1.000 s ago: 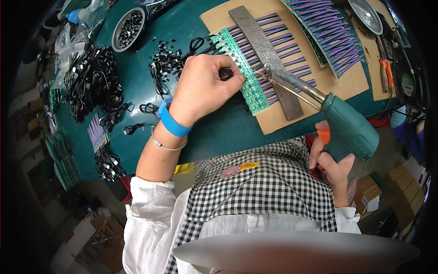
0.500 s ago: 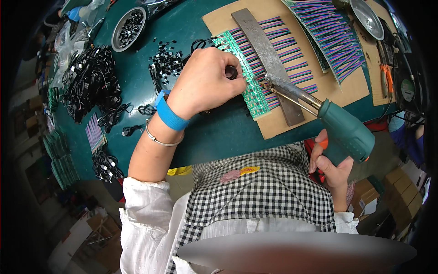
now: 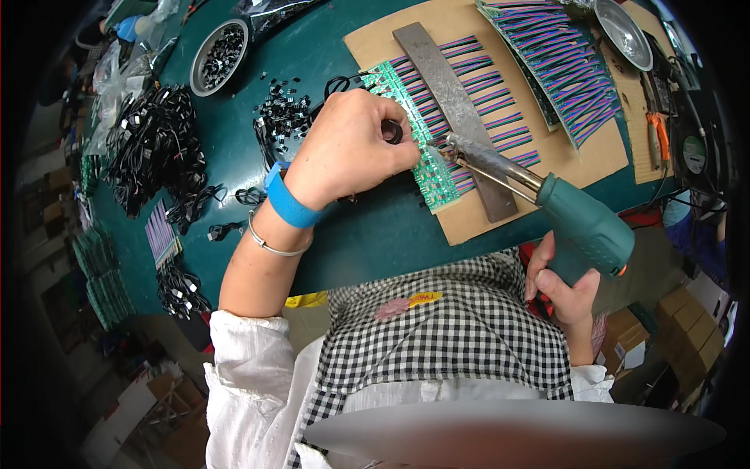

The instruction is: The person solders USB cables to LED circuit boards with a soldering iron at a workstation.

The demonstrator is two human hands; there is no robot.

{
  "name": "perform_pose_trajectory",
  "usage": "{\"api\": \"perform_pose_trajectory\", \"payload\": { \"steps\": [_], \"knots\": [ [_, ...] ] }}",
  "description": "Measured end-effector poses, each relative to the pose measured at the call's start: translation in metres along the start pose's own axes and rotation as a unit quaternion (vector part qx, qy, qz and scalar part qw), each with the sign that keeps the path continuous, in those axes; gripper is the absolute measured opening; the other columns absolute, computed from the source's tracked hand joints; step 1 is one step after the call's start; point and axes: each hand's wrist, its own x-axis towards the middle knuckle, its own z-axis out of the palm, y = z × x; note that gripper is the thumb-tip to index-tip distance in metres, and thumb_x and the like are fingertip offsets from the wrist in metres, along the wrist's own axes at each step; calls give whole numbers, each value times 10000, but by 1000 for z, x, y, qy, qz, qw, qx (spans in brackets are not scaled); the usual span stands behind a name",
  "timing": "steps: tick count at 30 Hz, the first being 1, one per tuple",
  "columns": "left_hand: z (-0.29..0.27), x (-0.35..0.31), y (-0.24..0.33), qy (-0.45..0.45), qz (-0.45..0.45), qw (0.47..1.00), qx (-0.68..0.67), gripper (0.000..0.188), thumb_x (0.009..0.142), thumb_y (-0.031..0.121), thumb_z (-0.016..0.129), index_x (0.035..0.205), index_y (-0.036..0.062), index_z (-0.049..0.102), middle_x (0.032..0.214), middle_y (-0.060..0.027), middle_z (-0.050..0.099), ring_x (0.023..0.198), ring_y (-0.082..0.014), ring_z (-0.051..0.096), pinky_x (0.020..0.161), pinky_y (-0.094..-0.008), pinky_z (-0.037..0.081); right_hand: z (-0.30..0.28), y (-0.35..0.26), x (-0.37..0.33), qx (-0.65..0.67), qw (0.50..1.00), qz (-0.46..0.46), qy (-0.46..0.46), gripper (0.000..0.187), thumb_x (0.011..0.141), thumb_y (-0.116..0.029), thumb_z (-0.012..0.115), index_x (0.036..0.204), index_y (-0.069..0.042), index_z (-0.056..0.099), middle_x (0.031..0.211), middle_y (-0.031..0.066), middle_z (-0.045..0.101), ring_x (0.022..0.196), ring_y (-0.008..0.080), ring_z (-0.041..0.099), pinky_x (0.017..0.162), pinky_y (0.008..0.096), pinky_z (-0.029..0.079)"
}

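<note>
The circuit board strip (image 3: 440, 186) lies left of the metal bar (image 3: 455, 121). Left hand (image 3: 355, 144), left of the bar: grip curled around a partly hidden dark item (image 3: 396, 132). Right hand (image 3: 569, 295), below the bar: grip wrapped around the green soldering gun (image 3: 587, 228).

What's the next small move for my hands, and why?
Probably hold your left hand steady and ease the metal tip of the green, pistol-shaped soldering tool onto the narrow green circuit-board strip, clear of your fingertips. Your right hand grips the tool, its tip beside those fingers; whether it touches the strip is unclear.
</note>
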Motion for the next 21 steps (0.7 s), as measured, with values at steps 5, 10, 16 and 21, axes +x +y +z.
{"api": "perform_pose_trajectory", "payload": {
  "steps": [5,10,16,21],
  "knots": [
    [1,-1,-1,6,-9,1000,-7,159,630,127,657,689,-20,666,570,-135,600,501,-218,582,553,-305,485,2,-1,2,-6,1000,4,-15,345,816,-109,720,992,20,452,680,114,559,528,166,553,460,253,469],
    [0,-1,-1,-5,-4,1000,-10,126,672,107,665,700,-16,660,571,-70,594,503,-128,541,515,-264,453,-1,-3,4,4,1000,-23,7,416,816,-148,726,1049,53,447,642,113,546,491,164,541,443,254,460],
    [-1,-2,0,-11,-7,1000,-6,99,714,83,673,708,-14,653,580,-7,593,512,-41,508,483,-221,425,-11,-6,4,51,998,-34,-28,570,808,-50,706,1254,120,394,1115,223,522,573,170,578,468,267,512],
    [3,-1,-5,-11,-5,1000,-20,101,711,83,674,709,-16,655,582,-8,597,514,-45,515,486,-222,429,-13,-4,3,40,998,-28,-28,581,805,-51,711,1260,119,392,1132,230,523,576,174,582,469,271,513]
  ]
}}
